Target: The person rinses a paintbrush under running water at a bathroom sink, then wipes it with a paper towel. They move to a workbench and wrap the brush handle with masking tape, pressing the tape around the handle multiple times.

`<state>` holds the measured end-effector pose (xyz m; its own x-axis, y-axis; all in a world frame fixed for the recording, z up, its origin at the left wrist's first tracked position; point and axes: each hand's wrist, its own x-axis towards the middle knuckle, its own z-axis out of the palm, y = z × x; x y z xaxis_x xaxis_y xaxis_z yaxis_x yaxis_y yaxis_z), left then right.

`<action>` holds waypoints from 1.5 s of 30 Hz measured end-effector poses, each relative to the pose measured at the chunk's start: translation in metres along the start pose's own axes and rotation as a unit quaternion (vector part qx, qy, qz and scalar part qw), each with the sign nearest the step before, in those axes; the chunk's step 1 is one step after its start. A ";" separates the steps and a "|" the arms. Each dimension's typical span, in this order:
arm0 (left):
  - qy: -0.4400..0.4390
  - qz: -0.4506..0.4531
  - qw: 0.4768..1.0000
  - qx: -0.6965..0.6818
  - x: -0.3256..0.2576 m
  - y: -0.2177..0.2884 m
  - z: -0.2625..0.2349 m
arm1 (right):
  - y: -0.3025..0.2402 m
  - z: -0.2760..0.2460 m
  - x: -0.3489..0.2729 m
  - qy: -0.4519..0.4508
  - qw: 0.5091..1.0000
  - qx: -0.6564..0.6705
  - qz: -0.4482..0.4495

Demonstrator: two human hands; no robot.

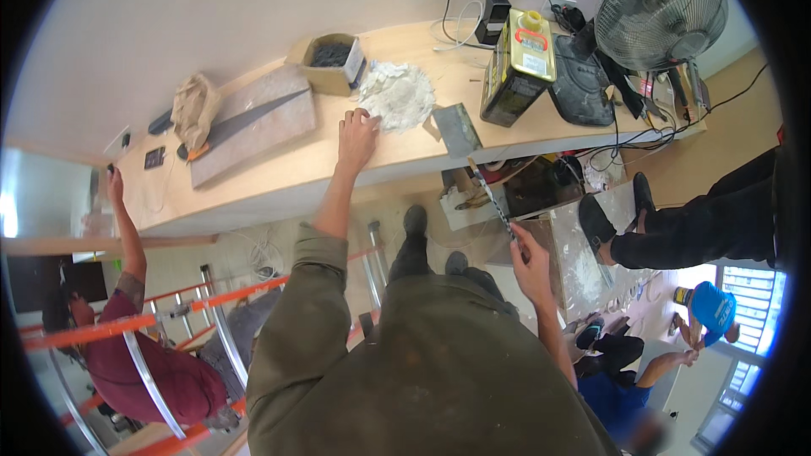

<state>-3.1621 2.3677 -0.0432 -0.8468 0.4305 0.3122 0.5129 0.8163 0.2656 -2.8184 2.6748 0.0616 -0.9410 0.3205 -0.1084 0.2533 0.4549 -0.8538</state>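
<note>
My left hand [358, 139] is over the near edge of the wooden counter [253, 190], fingers bent and a little apart. Nothing shows in them. Right beside its fingertips lies a crumbly white heap [401, 100], like plaster or powder, on a pale sheet. Lower and to the right, my right hand [530, 263] closes thumb and fingers on the near end of a thin stick with a dark-and-light pattern [494, 194]. The stick's far end reaches a flat grey plate [457, 129] at the counter edge; I cannot tell whether they are joined.
A cardboard box with dark contents [329, 63], a handsaw [245, 125] on a board and a brown paper bag [194, 105] are at left. A metal can [519, 67] and a fan [659, 8] stand at right. Orange ladders [182, 308] and several people are around me.
</note>
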 end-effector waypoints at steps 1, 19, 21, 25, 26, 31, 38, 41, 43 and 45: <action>-0.024 0.028 0.999 0.014 0.014 -0.007 0.005 | 0.001 0.004 0.001 0.014 1.000 0.007 0.020; -0.129 -0.248 0.750 -0.599 0.114 -0.063 -0.076 | -0.100 0.075 0.150 -0.013 0.994 0.014 -0.112; -0.096 -0.296 0.730 -0.608 0.082 -0.073 -0.053 | -0.097 0.091 0.158 -0.028 0.991 0.034 -0.126; -0.048 -0.379 0.740 -0.554 0.046 -0.075 -0.048 | -0.091 0.101 0.162 -0.073 0.991 0.025 -0.105; -0.036 -0.381 0.756 -0.531 0.039 -0.081 -0.049 | -0.086 0.101 0.163 -0.071 0.992 0.030 -0.095; 0.008 -0.372 0.785 -0.495 0.025 -0.081 -0.062 | -0.053 0.075 0.145 -0.053 0.998 -0.004 -0.042; -0.007 -0.196 0.862 -0.467 0.132 0.008 -0.100 | -0.010 0.036 0.093 0.055 0.997 -0.043 -0.016; 0.040 -0.169 0.899 -0.402 0.134 0.042 -0.097 | 0.017 0.007 0.058 0.064 0.994 -0.083 0.029; 0.107 -0.172 0.912 -0.358 0.115 0.079 -0.101 | 0.038 -0.011 0.026 0.052 0.989 -0.085 0.109; 0.164 -0.189 0.911 -0.329 0.071 0.103 -0.089 | 0.079 -0.022 -0.011 0.041 0.982 -0.069 0.171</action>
<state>-3.1568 2.4476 0.0874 -0.9483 -0.0602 0.3116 0.2572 0.4292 0.8658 -2.7832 2.7256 0.0060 -0.7754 0.5376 -0.3314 0.5853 0.4147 -0.6968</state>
